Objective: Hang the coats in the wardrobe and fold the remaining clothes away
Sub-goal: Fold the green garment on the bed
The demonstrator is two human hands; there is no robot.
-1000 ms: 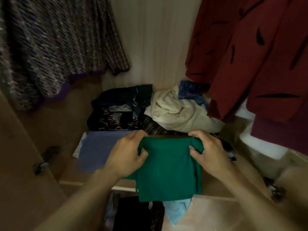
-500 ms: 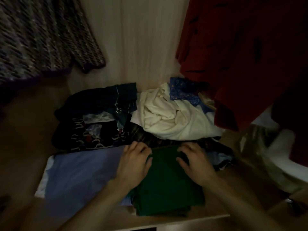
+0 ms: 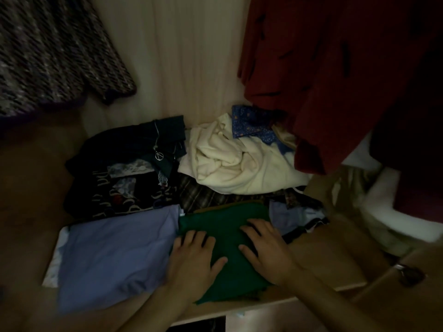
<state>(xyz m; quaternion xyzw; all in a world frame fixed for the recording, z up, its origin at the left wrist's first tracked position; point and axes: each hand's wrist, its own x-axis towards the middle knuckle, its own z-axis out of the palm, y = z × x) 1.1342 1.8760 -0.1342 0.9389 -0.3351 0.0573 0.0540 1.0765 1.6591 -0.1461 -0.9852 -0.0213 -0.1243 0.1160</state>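
Head view: folded green garment (image 3: 230, 248) flat on wardrobe shelf (image 3: 323, 255), beside lilac folded garment (image 3: 115, 255). Left hand (image 3: 191, 257) and right hand (image 3: 268, 252) pressing it, fingers flat, nothing gripped. Long axis front-to-back; both equally near.

hands (image 3: 194, 255) 2 | hanging coats (image 3: 335, 68) 2 | folded green garment (image 3: 225, 226) 1 | lilac garment (image 3: 115, 255) 1

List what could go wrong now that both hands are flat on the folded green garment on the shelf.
The green garment reaches the shelf's front edge; drawing the left hand and right hand back might drag it off. The loose cream garment behind could slump onto it.
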